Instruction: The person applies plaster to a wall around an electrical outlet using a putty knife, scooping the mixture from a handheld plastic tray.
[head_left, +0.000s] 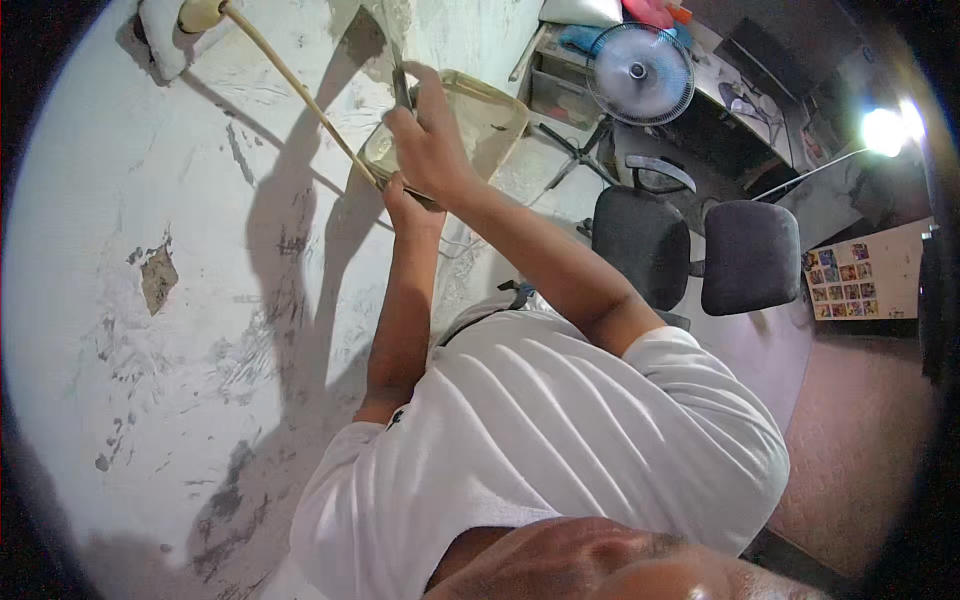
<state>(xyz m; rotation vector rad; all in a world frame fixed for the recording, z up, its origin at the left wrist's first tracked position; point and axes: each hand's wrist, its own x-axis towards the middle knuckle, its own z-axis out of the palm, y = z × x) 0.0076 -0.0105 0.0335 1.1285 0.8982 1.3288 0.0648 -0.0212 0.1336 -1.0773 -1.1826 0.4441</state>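
My right hand (432, 140) is closed around the dark handle of a scraper (403, 88), with the forefinger stretched along it. The scraper's thin blade points away from me, close to the patchy white wall. Below it, my left hand (413, 203) grips the near end of a shallow, tan rectangular tray (512, 118). Pale smears, seemingly a paste, coat parts of the tray's inside. My right hand and wrist cover some of the tray's middle. The left fingers are partly hidden under its rim.
A pale cord or rod (290, 80) slants from a round fitting (200, 14) on the wall to near my left hand. The wall (120, 240) has peeled patches. To the right stand a fan (640, 72), a dark office chair (640, 240), a desk and a bright lamp (884, 132).
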